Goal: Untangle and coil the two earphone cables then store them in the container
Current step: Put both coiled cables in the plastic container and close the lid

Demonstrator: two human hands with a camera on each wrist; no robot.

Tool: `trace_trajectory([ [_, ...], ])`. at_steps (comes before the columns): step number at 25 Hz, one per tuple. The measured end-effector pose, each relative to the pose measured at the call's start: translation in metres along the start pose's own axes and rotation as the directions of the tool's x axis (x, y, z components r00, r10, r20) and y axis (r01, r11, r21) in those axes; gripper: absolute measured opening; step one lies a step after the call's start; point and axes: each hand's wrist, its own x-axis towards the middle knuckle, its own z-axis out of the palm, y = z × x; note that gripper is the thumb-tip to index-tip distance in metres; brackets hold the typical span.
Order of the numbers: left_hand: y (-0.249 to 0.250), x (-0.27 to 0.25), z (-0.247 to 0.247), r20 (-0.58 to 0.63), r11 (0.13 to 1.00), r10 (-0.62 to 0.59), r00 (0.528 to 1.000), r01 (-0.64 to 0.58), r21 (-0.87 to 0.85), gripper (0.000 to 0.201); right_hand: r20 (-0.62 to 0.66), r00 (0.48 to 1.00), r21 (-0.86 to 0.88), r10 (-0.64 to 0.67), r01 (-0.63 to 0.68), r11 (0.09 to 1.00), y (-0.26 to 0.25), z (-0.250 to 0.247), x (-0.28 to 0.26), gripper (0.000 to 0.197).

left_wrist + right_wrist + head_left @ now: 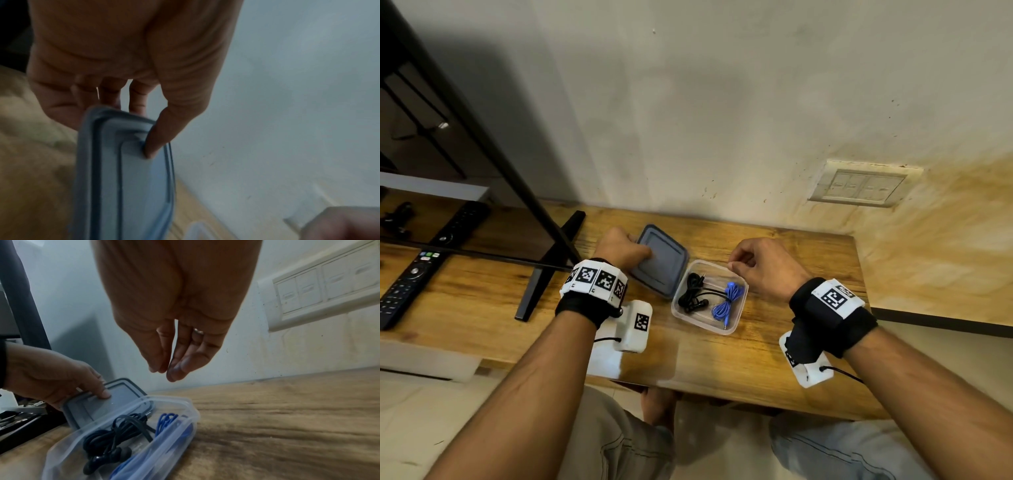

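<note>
A clear plastic container (743, 294) sits open on the wooden table (722, 370). Inside it lie a coiled black earphone cable (692, 291) on the left and a coiled blue cable (727, 299) on the right. My left hand (619, 248) grips the grey-blue lid (662, 263) by its far left edge, thumb on top, fingers beneath; the lid is tilted against the container's left side. In the left wrist view the thumb presses the lid (131, 186). My right hand (166, 371) hovers over the container (185, 404) rim, fingers loosely together, holding nothing.
A black TV stand leg (551, 270) crosses the table left of the lid. Two remotes (410, 284) lie at the far left. A wall switch plate (859, 185) is behind on the right. The table ends just right of my right wrist.
</note>
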Motion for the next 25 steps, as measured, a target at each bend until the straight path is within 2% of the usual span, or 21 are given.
trace_trajectory([
  [1, 0.007, -0.01, -0.002, -0.028, 0.997, 0.058, 0.998, -0.059, -0.053, 0.025, 0.004, 0.999, 0.098, 0.038, -0.038, 0.994, -0.004, -0.001, -0.001, 0.021],
  [2, 0.015, -0.022, 0.0, -0.05, 0.989, 0.12, 0.991, -0.124, -0.084, 0.025, 0.033, 0.995, 0.276, 0.093, -0.099, 0.956, -0.009, -0.002, -0.002, 0.029],
  [3, 0.025, -0.037, 0.004, -0.065, 0.976, 0.196, 0.978, -0.201, -0.083, 0.023, 0.1, 0.984, 0.505, 0.146, -0.177, 0.845, -0.016, -0.004, -0.003, 0.038],
  [4, 0.033, -0.051, 0.012, -0.079, 0.958, 0.278, 0.957, -0.282, -0.049, 0.021, 0.176, 0.969, 0.697, 0.175, -0.248, 0.673, -0.023, -0.006, -0.004, 0.043],
  [5, 0.041, -0.064, 0.021, -0.094, 0.93, 0.366, 0.926, -0.368, -0.005, 0.019, 0.217, 0.959, 0.81, 0.182, -0.282, 0.514, -0.028, -0.007, -0.005, 0.045],
  [6, 0.049, -0.077, 0.029, -0.097, 0.895, 0.446, 0.89, -0.445, 0.042, 0.019, 0.217, 0.957, 0.863, 0.19, -0.279, 0.42, -0.031, -0.008, -0.005, 0.042],
  [7, 0.055, -0.087, 0.036, -0.087, 0.859, 0.512, 0.855, -0.506, 0.08, 0.02, 0.196, 0.958, 0.884, 0.208, -0.264, 0.387, -0.032, -0.009, -0.005, 0.037],
  [9, 0.062, -0.099, 0.045, -0.013, 0.823, 0.56, 0.828, -0.554, 0.123, 0.02, 0.142, 0.952, 0.871, 0.27, -0.25, 0.423, -0.029, -0.011, -0.005, 0.025],
  [11, 0.06, -0.1, 0.045, 0.093, 0.819, 0.558, 0.824, -0.566, 0.099, 0.022, 0.13, 0.931, 0.844, 0.34, -0.284, 0.456, -0.019, -0.014, -0.006, 0.015],
  [13, 0.053, -0.093, 0.04, 0.144, 0.834, 0.54, 0.829, -0.55, 0.037, 0.027, 0.161, 0.907, 0.84, 0.389, -0.332, 0.429, -0.009, -0.016, -0.007, 0.011],
  [15, 0.043, -0.078, 0.038, 0.094, 0.869, 0.487, 0.868, -0.493, 0.049, 0.033, 0.235, 0.876, 0.798, 0.42, -0.421, 0.431, 0.0, -0.011, -0.008, 0.013],
  [16, 0.039, -0.071, 0.038, 0.093, 0.888, 0.442, 0.892, -0.45, 0.098, 0.035, 0.275, 0.855, 0.746, 0.44, -0.479, 0.463, 0.003, -0.008, -0.009, 0.013],
  [18, 0.033, -0.064, 0.044, 0.183, 0.911, 0.333, 0.925, -0.365, 0.192, 0.037, 0.303, 0.827, 0.628, 0.474, -0.547, 0.553, 0.006, -0.002, -0.01, 0.01],
  [20, 0.03, -0.061, 0.052, 0.235, 0.906, 0.287, 0.929, -0.343, 0.247, 0.039, 0.245, 0.841, 0.551, 0.483, -0.53, 0.644, 0.008, -0.002, -0.009, 0.007],
  [23, 0.03, -0.06, 0.057, 0.189, 0.878, 0.311, 0.931, -0.358, 0.319, 0.043, 0.097, 0.887, 0.424, 0.452, -0.448, 0.787, 0.015, -0.003, -0.004, 0.01],
  [25, 0.031, -0.063, 0.059, 0.175, 0.841, 0.342, 0.923, -0.383, 0.382, 0.045, 0.048, 0.912, 0.273, 0.407, -0.404, 0.873, 0.016, -0.001, -0.005, 0.009],
])
